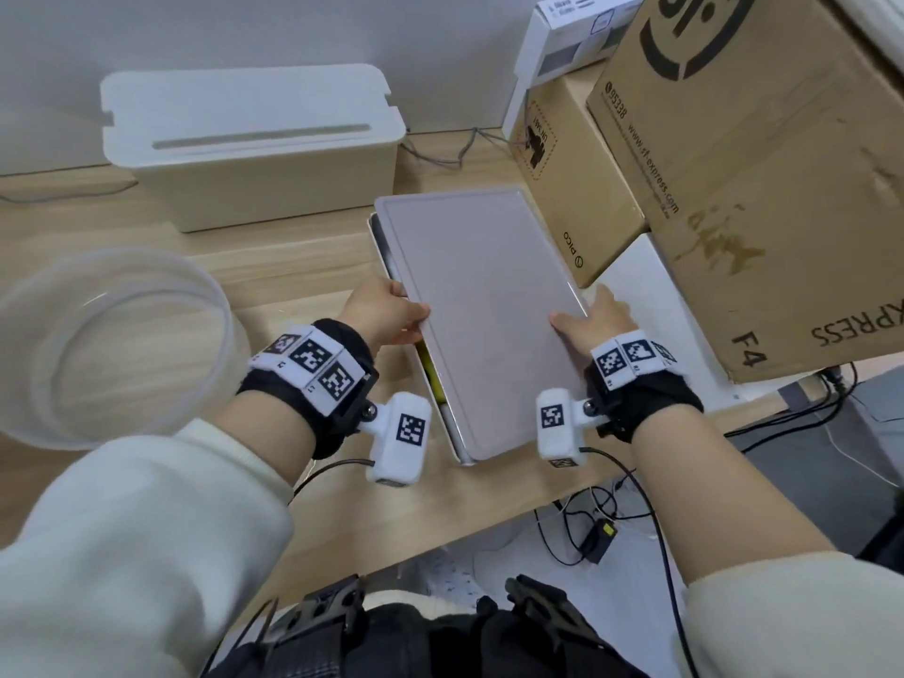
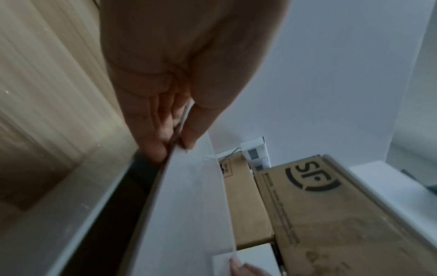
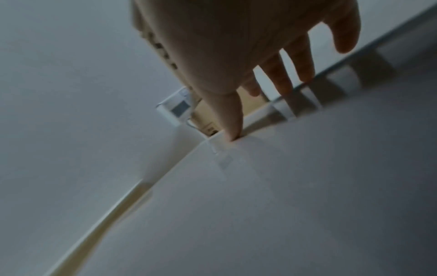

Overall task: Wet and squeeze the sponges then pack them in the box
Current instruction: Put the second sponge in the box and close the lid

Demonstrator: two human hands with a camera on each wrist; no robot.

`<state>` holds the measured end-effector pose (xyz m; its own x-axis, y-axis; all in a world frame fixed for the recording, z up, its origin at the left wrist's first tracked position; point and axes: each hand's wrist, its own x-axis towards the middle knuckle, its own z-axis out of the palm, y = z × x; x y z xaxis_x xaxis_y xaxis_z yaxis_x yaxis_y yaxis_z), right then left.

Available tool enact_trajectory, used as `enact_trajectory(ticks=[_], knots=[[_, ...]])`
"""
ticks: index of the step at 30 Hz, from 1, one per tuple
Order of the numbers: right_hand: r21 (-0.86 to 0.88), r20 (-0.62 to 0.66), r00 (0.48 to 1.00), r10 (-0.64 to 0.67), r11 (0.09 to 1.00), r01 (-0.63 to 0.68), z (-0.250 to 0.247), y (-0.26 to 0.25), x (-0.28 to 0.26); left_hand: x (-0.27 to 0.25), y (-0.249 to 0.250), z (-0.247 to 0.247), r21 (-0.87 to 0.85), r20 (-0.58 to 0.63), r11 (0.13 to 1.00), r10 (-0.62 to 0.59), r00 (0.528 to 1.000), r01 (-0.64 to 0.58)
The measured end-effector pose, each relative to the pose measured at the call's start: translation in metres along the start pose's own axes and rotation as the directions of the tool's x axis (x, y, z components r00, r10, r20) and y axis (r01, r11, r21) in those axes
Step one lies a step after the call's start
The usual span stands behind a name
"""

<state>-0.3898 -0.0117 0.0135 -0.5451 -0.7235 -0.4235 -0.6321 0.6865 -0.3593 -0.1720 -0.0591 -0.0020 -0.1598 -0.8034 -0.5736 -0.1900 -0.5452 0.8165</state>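
A flat pale grey lid [image 1: 484, 325] lies slightly askew over a white box [image 1: 452, 435] on the wooden table. Through the gap along the box's left side a strip of yellow sponge [image 1: 433, 379] shows; the rest of the inside is hidden. My left hand [image 1: 408, 313] pinches the lid's left edge, thumb on top and fingers beneath, which the left wrist view shows as left hand [image 2: 177, 136] on lid [image 2: 189, 205]. My right hand [image 1: 582, 305] holds the lid's right edge. In the right wrist view its thumb [image 3: 232, 134] presses the top and its fingers [image 3: 295, 74] reach over the rim.
A clear round plastic bowl [image 1: 112, 345] stands at the left. A white lidded cable box [image 1: 254, 139] sits behind. Stacked cardboard boxes [image 1: 758, 188] and a white box [image 1: 650, 305] crowd the right side, close to my right hand. The table's front edge [image 1: 440, 530] is near, with cables below.
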Motion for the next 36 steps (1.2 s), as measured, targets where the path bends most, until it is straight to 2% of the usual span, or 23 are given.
enact_trajectory(ticks=[2, 10, 14, 19, 24, 28, 33, 35, 36], knots=[[0.137, 0.048, 0.999, 0.023, 0.99, -0.03, 0.004, 0.01, 0.005, -0.001, -0.003, 0.003, 0.015, -0.05, 1.0, 0.026, 0.998, -0.025], [0.296, -0.123, 0.992, 0.003, 0.955, 0.034, 0.016, 0.014, 0.013, -0.002, -0.005, -0.004, -0.08, -0.112, 0.993, 0.073, 0.991, -0.082], [0.278, -0.178, 0.984, -0.001, 0.959, 0.051, 0.022, 0.017, 0.022, 0.001, -0.012, -0.007, -0.086, -0.144, 0.993, 0.062, 0.988, -0.075], [0.221, -0.149, 0.989, 0.023, 0.975, 0.01, 0.019, 0.012, 0.007, 0.002, -0.02, -0.003, -0.071, -0.176, 0.997, 0.012, 0.984, -0.025], [0.197, -0.129, 0.991, -0.043, 0.978, 0.068, 0.025, 0.022, 0.018, 0.005, -0.023, -0.003, -0.096, -0.196, 0.995, -0.03, 0.98, 0.012], [0.17, -0.091, 0.994, -0.064, 0.982, 0.079, 0.024, 0.032, 0.022, 0.009, -0.022, 0.001, -0.117, -0.229, 0.993, -0.025, 0.973, -0.002], [0.063, -0.054, 0.998, -0.04, 0.997, 0.043, 0.012, 0.033, 0.019, 0.011, -0.019, 0.015, -0.153, -0.21, 0.988, -0.027, 0.977, -0.005], [0.077, -0.093, 0.988, -0.121, 0.989, 0.128, 0.0, 0.019, 0.011, 0.013, -0.017, 0.019, -0.14, -0.207, 0.99, -0.028, 0.978, -0.002], [0.135, -0.151, 0.964, -0.217, 0.962, 0.238, -0.009, 0.009, 0.006, 0.014, -0.016, 0.019, -0.13, -0.203, 0.992, -0.025, 0.979, -0.001]])
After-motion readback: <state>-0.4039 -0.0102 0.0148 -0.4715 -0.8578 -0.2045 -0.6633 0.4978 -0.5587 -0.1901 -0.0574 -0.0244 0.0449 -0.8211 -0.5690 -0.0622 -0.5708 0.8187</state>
